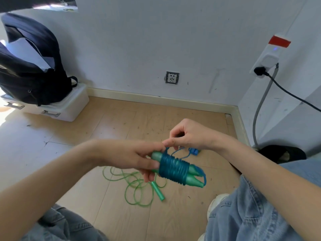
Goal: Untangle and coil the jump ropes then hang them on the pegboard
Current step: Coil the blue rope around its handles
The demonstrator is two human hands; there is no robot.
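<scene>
My left hand [137,158] grips the near end of a pair of green jump-rope handles [192,179] held side by side above the floor. Blue cord [173,168] is wound tightly round their middle in several turns. My right hand [188,135] pinches the loose end of that blue cord just above the handles. A second jump rope [137,186], green, lies loosely looped on the wooden floor below my hands, with one green handle [158,191] showing. No pegboard is in view.
A small blue object [194,151] lies on the floor under my right wrist. A black backpack [31,66] sits on a white box [69,106] at the left wall. A wall socket [172,77], a power strip with cables [265,61] and my jeans-clad knees frame the floor.
</scene>
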